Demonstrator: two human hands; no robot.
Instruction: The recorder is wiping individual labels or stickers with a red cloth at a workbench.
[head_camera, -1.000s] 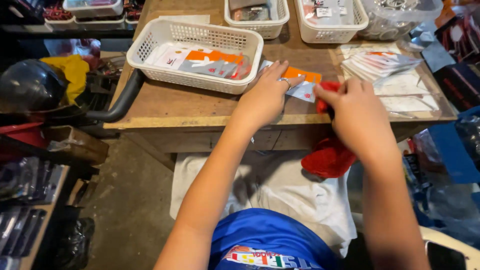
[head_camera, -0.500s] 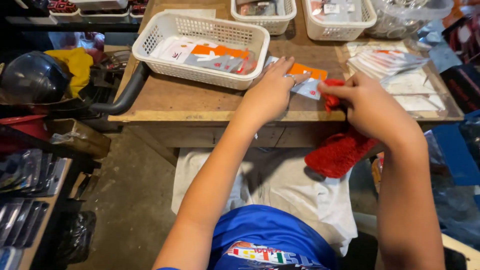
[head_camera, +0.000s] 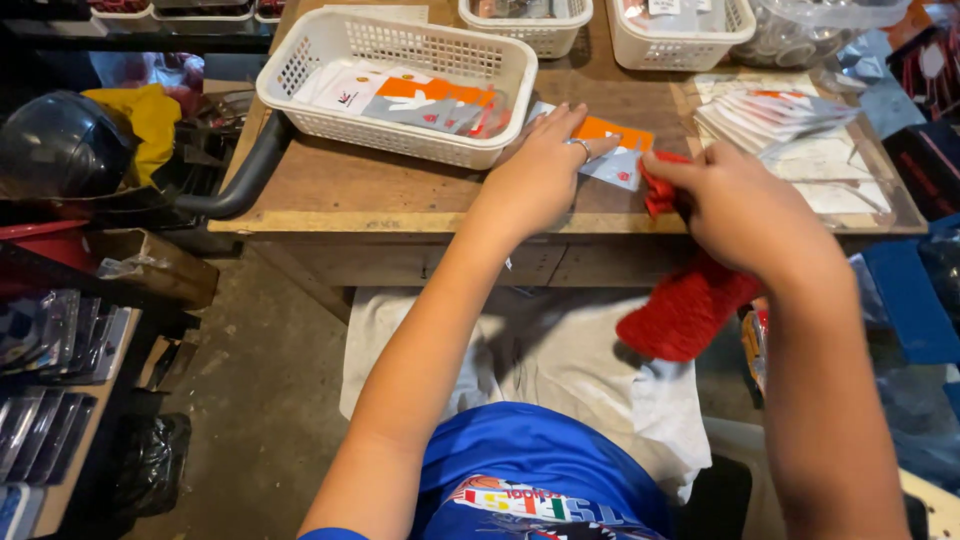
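My left hand (head_camera: 545, 165) lies flat on an orange, white and grey package (head_camera: 618, 150) at the front of the wooden table (head_camera: 330, 185), pinning it down. My right hand (head_camera: 740, 205) grips a red knitted item (head_camera: 685, 305); one end of it is pinched at the package's right edge and the rest hangs below the table edge. Right of my hands lies a fanned stack of clear flat bags with white cards (head_camera: 790, 125).
A white plastic basket (head_camera: 300, 70) holding several finished orange and grey packages stands at the table's left. Two more white baskets (head_camera: 680, 40) sit at the back. A black helmet (head_camera: 60, 145) and racks of packaged goods (head_camera: 45, 400) are on the left.
The view has shifted slightly. My right hand has drawn the red item up from below the table edge to the package, while my left hand stays pressed on the package.
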